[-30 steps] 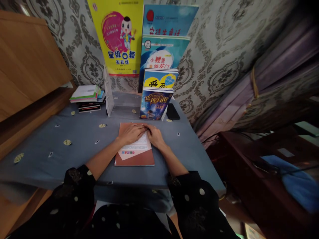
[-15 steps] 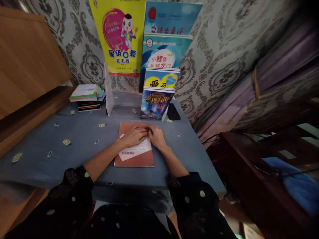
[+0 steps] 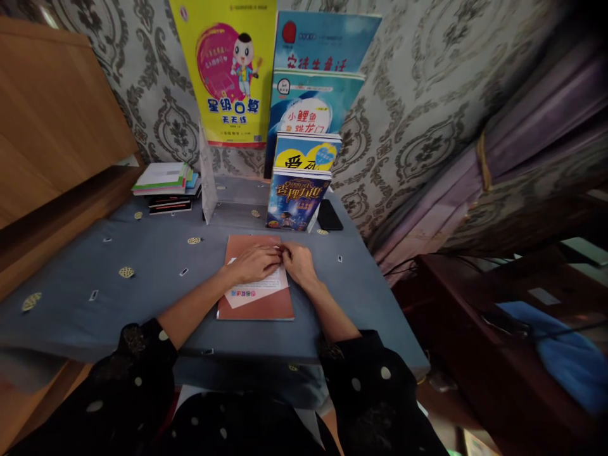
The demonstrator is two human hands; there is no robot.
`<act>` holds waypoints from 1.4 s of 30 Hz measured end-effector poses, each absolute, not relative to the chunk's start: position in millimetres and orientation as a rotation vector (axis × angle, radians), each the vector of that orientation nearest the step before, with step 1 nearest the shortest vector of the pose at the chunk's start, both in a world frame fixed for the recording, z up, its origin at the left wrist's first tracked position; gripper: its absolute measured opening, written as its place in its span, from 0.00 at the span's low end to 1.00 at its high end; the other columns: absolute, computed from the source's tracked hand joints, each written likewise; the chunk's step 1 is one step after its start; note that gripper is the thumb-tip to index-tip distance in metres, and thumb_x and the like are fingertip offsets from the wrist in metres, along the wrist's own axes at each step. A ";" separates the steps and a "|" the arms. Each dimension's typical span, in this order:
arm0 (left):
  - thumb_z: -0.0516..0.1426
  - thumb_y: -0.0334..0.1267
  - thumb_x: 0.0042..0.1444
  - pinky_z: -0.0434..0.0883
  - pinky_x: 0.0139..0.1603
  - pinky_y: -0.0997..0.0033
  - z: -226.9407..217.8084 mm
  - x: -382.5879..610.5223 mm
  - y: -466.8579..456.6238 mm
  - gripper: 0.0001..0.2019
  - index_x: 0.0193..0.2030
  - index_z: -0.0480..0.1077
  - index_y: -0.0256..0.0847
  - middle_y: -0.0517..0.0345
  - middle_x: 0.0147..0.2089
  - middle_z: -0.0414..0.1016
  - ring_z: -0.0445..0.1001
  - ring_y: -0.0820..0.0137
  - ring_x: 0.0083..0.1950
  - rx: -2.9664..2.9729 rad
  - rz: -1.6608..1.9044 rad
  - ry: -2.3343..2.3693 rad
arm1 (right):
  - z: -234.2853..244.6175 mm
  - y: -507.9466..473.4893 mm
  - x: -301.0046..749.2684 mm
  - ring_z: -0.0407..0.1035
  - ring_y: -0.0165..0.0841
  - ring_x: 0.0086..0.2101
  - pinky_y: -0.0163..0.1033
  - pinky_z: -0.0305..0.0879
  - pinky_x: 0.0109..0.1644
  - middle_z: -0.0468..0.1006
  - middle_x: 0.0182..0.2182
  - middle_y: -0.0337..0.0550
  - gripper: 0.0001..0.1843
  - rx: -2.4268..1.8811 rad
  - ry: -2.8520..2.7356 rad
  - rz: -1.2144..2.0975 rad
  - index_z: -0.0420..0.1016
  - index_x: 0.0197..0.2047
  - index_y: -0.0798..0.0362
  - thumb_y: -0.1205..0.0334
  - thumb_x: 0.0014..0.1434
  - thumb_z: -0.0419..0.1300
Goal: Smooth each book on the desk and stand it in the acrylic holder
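A brown-covered book [image 3: 256, 308] with a pale printed panel lies on the cloth-covered table in front of me. Across its upper half lies my left hand [image 3: 258, 263], fingers bent and pressed together at the book's right edge. My right hand [image 3: 298, 261] meets it there from the right, its fingers curled in at the same edge near the upper right corner. The fingertips of both hands touch or nearly touch, and partly hide what they pinch. The book appears closed and flat.
Behind the book, a clear stand [image 3: 232, 214] stands beside a dark blue book [image 3: 297, 201], with taller books behind and a yellow workbook [image 3: 228, 120] at left. A black phone [image 3: 329, 215] lies right of them. Stacked notebooks [image 3: 164, 177] sit back left, near a wooden panel [image 3: 57, 114].
The view has tilted up very slightly. Both hands stay at the book's right edge, with only a tiny shift of the fingers, and the book lies in the same place.
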State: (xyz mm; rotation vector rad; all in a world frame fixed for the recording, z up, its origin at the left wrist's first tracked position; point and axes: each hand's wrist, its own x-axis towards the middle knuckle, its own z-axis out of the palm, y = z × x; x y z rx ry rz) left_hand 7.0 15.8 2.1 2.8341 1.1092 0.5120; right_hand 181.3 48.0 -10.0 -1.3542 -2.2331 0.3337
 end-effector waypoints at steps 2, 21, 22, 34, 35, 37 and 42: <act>0.51 0.35 0.66 0.67 0.60 0.59 0.9 6.3 17.8 0.12 0.49 0.75 0.41 0.51 0.54 0.77 0.73 0.62 0.57 2.839 0.516 1.116 | -10.2 48.1 181.5 0.75 0.38 0.43 0.38 0.67 0.47 0.83 0.42 0.46 0.18 -1.348 -2.231 0.358 0.79 0.45 0.51 0.72 0.59 0.51; 0.50 0.35 0.66 0.67 0.60 0.59 0.5 6.9 16.2 0.12 0.48 0.74 0.40 0.50 0.53 0.77 0.74 0.62 0.56 2.837 0.516 1.162 | -13.2 49.8 180.2 0.75 0.38 0.46 0.39 0.68 0.52 0.82 0.45 0.46 0.19 -1.294 -2.213 0.421 0.79 0.47 0.53 0.73 0.58 0.51; 0.50 0.35 0.66 0.67 0.60 0.59 0.5 6.7 16.5 0.12 0.49 0.74 0.39 0.49 0.53 0.77 0.74 0.62 0.56 2.838 0.514 1.165 | -13.3 50.0 180.0 0.75 0.38 0.46 0.40 0.68 0.52 0.82 0.45 0.47 0.19 -1.288 -2.215 0.421 0.79 0.47 0.53 0.73 0.58 0.51; 0.51 0.34 0.65 0.67 0.60 0.61 1.0 7.5 15.5 0.11 0.44 0.76 0.39 0.50 0.50 0.78 0.74 0.62 0.54 2.843 0.573 1.125 | -12.0 46.4 180.2 0.76 0.37 0.45 0.40 0.68 0.52 0.83 0.45 0.47 0.19 -1.274 -2.174 0.436 0.79 0.47 0.53 0.71 0.59 0.51; 0.52 0.35 0.65 0.68 0.60 0.61 1.1 7.5 15.7 0.11 0.44 0.76 0.39 0.50 0.49 0.78 0.74 0.62 0.54 2.835 0.572 1.128 | -12.0 46.6 179.9 0.76 0.38 0.46 0.40 0.68 0.53 0.83 0.45 0.47 0.19 -1.282 -2.179 0.436 0.79 0.47 0.53 0.71 0.59 0.51; 0.52 0.35 0.65 0.68 0.59 0.61 1.1 7.2 16.2 0.11 0.44 0.75 0.38 0.49 0.49 0.78 0.74 0.62 0.54 2.824 0.564 1.129 | -12.2 47.3 179.3 0.75 0.38 0.47 0.40 0.68 0.53 0.82 0.45 0.47 0.18 -1.293 -2.187 0.431 0.79 0.47 0.53 0.71 0.60 0.51; 0.51 0.36 0.65 0.67 0.60 0.59 0.7 6.2 17.5 0.11 0.46 0.75 0.40 0.49 0.51 0.77 0.73 0.62 0.55 2.819 0.551 1.127 | -11.6 47.1 178.2 0.75 0.37 0.47 0.40 0.67 0.53 0.82 0.45 0.47 0.18 -1.292 -2.200 0.406 0.79 0.47 0.52 0.71 0.60 0.52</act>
